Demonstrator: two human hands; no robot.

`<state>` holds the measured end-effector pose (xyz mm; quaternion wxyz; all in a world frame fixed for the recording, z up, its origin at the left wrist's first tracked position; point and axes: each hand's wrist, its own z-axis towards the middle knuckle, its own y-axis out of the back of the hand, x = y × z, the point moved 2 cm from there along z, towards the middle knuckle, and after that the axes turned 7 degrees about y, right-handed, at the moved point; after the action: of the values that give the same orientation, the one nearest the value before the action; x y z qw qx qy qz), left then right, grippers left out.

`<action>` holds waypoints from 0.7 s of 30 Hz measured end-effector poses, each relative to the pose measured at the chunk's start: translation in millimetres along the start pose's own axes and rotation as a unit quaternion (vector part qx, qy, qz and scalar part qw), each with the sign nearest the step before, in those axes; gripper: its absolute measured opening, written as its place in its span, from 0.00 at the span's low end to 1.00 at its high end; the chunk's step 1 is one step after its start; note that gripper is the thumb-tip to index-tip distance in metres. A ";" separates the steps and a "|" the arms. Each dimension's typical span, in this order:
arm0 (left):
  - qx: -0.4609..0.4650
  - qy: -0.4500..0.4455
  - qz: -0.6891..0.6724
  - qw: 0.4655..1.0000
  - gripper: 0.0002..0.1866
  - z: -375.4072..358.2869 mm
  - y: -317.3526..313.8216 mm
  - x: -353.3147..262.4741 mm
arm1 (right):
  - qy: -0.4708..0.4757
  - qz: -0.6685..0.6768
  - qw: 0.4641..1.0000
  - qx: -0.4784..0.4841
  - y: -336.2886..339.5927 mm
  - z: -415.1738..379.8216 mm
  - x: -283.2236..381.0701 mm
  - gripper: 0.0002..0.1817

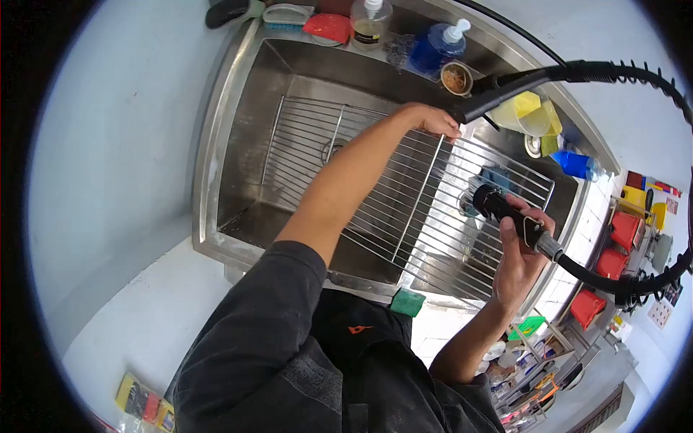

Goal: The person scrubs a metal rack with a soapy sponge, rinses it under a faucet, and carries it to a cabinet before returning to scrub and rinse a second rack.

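A metal wire rack (415,189) lies across the double sink (249,108), over both basins and the divider between them. My left hand (433,121) reaches over the rack and is closed on its far edge, close to the black faucet (498,96). In my right hand (525,249) is a black spray nozzle (514,216), fingers wrapped round its handle, its head above the right part of the rack. Water appears to come from the nozzle head. A dark blue-green cloth (498,177) shows beneath the wires.
Along the back ledge stand a clear pump bottle (369,27), a blue pump bottle (438,47), a red scraper (328,27) and a brush (287,14). A green scouring pad (408,302) sits at the front edge. The black hose (606,280) loops at right.
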<state>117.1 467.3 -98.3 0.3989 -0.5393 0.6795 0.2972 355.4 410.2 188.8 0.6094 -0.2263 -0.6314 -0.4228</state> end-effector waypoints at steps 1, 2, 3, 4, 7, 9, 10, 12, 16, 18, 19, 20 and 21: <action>0.008 0.022 0.003 1.000 0.22 -3.0 2.2 -3.0 | -0.008 -0.004 1.000 -0.002 1.8 0.3 -0.2 0.17; 0.016 0.045 0.007 0.999 0.24 -6.8 3.6 -6.1 | -0.015 0.000 1.000 -0.009 3.1 -0.1 -0.8 0.17; 0.024 0.069 0.012 0.997 0.25 -12.4 5.6 -10.8 | -0.018 -0.002 1.000 -0.012 5.3 -1.4 -1.0 0.17; 0.029 0.104 0.018 0.994 0.28 -24.1 8.6 -21.7 | -0.020 -0.003 1.000 -0.013 7.1 -1.6 -1.2 0.17; 0.036 0.126 0.007 0.991 0.27 -15.6 9.3 -19.2 | -0.023 -0.008 1.000 -0.012 8.3 -0.2 0.5 0.16; 0.021 0.135 0.000 0.991 0.27 -9.3 6.9 -14.1 | -0.029 -0.007 0.999 -0.016 7.2 -0.1 2.2 0.16; 0.018 0.141 0.000 0.990 0.27 -6.4 6.4 -12.3 | -0.024 -0.004 1.000 -0.013 7.1 -0.9 2.3 0.16; 0.009 0.152 -0.003 0.988 0.27 -4.9 3.1 -14.2 | -0.012 0.000 1.000 -0.005 6.7 -1.6 1.8 0.17; 0.013 0.173 0.017 0.985 0.27 -12.4 7.9 -17.8 | 0.004 0.016 1.000 -0.007 2.4 0.4 0.3 0.18; -0.013 0.175 0.015 0.984 0.26 -12.3 12.1 -3.3 | 0.001 0.019 1.000 -0.019 -1.3 1.3 0.2 0.18; -0.028 0.175 0.013 0.984 0.26 -12.0 13.1 5.1 | 0.000 0.020 1.000 -0.023 -3.6 2.2 0.5 0.17; -0.039 0.146 -0.019 0.988 0.25 -10.2 13.5 11.4 | 0.014 0.019 0.999 -0.023 -5.9 3.3 -0.1 0.17; -0.050 0.116 -0.051 0.991 0.25 -10.5 12.9 13.8 | 0.015 0.022 0.999 -0.025 -7.9 4.5 0.5 0.17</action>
<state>101.0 454.9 -105.2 0.3044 -0.6234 0.6771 0.2453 346.4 409.5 187.7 0.6223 -0.2485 -0.6063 -0.4282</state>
